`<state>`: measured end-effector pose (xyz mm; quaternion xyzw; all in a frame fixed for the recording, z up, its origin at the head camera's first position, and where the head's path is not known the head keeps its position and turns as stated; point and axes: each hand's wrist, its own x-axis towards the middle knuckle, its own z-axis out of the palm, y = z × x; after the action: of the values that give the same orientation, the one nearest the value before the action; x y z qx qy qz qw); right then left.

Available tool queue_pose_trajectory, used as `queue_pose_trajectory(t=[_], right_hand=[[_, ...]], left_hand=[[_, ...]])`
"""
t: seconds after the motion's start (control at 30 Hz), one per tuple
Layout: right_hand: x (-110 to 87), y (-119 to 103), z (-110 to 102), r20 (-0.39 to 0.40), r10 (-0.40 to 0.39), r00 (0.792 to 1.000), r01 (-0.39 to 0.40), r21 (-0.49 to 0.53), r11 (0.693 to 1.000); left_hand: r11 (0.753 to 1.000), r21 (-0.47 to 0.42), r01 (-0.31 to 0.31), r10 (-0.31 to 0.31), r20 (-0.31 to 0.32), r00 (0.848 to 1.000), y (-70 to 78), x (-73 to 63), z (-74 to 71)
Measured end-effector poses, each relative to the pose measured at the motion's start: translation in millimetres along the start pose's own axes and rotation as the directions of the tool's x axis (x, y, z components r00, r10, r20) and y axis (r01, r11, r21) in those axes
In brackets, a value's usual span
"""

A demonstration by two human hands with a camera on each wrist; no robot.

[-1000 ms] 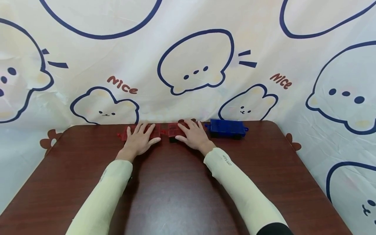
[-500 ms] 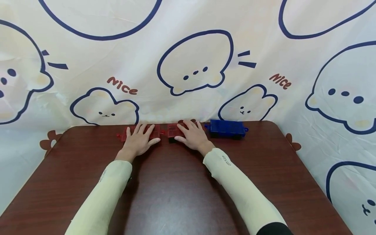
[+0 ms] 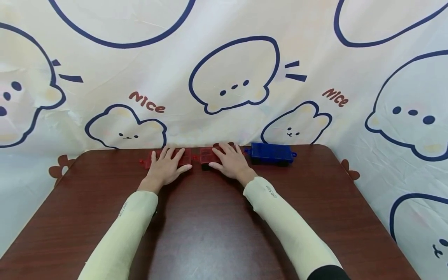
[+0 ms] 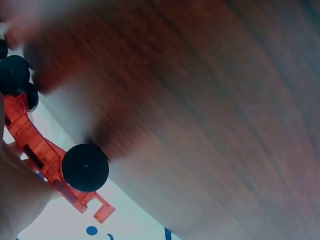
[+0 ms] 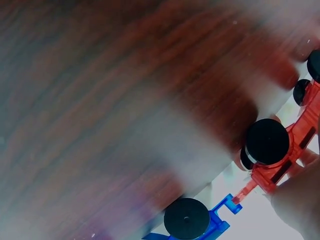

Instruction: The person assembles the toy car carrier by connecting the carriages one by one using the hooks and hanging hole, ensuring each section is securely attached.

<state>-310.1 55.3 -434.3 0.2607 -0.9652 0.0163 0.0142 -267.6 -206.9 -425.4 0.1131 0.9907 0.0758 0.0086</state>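
Two red translucent toy train cars with black wheels sit end to end at the table's far edge. My left hand (image 3: 162,171) rests with spread fingers on the left red car (image 3: 188,154). The right red car (image 3: 205,155) lies partly under my right hand (image 3: 231,162), its fingers spread too. Between the cars, their small red couplings (image 3: 195,158) meet. A blue toy train car (image 3: 271,153) stands just right of my right hand. In the right wrist view, the red car's coupling bar (image 5: 243,192) reaches the blue car's hook (image 5: 231,204). A black wheel (image 4: 85,167) and free hook (image 4: 104,211) show in the left wrist view.
The dark brown wooden table (image 3: 203,229) stretches from the cars toward the person. Right behind its far edge hangs a white cloth (image 3: 231,124) printed with cartoon faces, which continues along both sides.
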Motion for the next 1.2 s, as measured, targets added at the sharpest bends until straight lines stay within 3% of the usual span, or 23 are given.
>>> queue_pose_trajectory(t=[0.7,0.93,1.2], right_hand=[[-9.7,8,-14,-0.057,-0.051,0.997,0.055,0.084,0.995],[-15.2,17,-14,-0.045,-0.024,0.999,0.029,0.112,0.993],[-17.2,25,-20,-0.083,-0.005,0.997,0.015,0.128,0.992]], left_hand=[[1.000,-0.022,0.014,-0.014,-0.014,1.000,0.2,1.4,-1.2],[1.000,-0.023,-0.016,0.015,-0.027,1.000,7.8,3.0,-2.9],[0.999,-0.009,-0.037,0.037,-0.049,0.998,17.6,6.9,-4.6]])
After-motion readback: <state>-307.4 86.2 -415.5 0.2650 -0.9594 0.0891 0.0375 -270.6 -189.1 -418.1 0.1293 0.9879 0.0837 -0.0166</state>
